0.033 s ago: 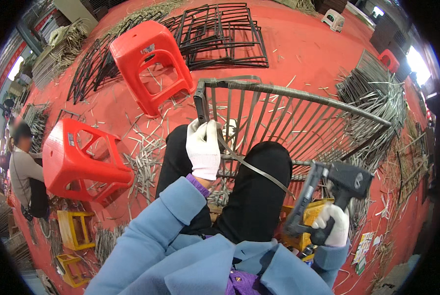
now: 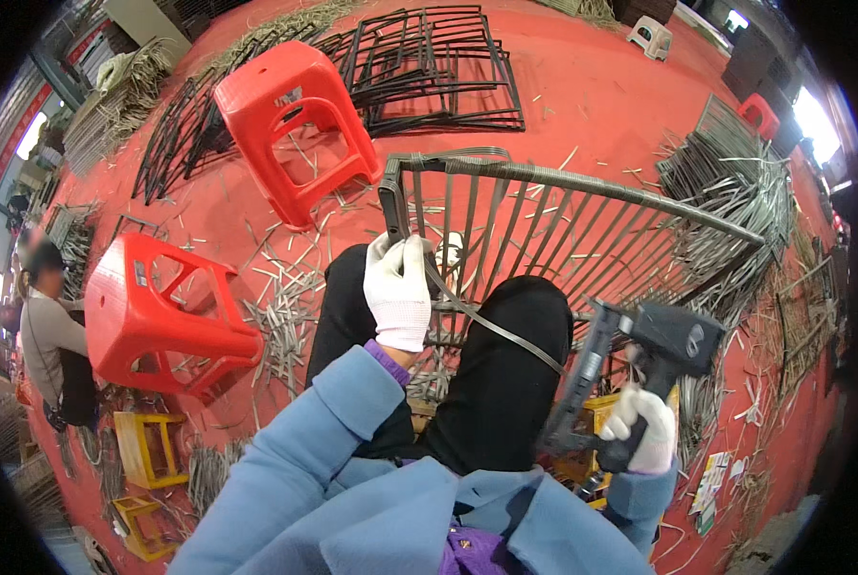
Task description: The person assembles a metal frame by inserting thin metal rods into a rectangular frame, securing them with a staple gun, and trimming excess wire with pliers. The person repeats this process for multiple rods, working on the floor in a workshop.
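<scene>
Red floor [image 2: 582, 81] under scattered strips [image 2: 283, 335]

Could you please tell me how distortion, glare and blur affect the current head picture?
Head view: fisheye distortion bends straight edges near the black rim; glare washes out the bright opening at far right; the black tool in the right hand seems slightly blurred, while the left hand looks sharper.
</scene>
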Demonstrator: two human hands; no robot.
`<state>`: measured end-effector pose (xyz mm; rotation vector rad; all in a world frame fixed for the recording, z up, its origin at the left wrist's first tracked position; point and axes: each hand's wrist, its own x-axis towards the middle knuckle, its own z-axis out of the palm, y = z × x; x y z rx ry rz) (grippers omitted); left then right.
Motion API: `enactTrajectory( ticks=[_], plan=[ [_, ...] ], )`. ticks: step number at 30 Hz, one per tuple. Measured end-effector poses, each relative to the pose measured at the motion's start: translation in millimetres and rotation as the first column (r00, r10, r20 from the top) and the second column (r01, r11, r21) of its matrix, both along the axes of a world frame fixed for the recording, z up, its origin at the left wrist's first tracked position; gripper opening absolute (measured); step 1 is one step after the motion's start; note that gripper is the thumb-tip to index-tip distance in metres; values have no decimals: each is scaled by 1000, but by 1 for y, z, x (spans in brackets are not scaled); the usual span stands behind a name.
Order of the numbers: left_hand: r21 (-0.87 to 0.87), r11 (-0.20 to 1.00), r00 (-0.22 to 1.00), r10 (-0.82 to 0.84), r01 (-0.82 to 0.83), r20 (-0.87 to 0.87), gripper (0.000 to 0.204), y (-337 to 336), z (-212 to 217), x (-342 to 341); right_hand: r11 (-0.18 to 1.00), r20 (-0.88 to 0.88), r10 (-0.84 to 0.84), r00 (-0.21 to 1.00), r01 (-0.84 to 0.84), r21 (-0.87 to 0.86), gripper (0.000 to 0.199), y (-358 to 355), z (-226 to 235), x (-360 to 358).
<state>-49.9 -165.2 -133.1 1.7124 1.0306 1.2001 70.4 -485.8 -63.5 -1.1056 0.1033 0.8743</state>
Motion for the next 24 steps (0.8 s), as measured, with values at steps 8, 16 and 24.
enactTrajectory(
  ticks=[8, 16, 24],
  plan=[
    [-67, 998, 998, -11, 15, 63, 26, 1, -4, -1, 859, -213, 468, 857, -385, 337, 27, 140, -17, -18],
    [-131, 991, 998, -22, 29, 55, 28, 8, -8, -1, 847, -311, 518, 797, -425, 319, 25, 176, -33, -14],
    [-106, 990, 993, -99, 92, -61, 19, 15, 3, -11, 834, -376, 536, 756, -407, 372, 23, 182, -38, -12]
  ],
)
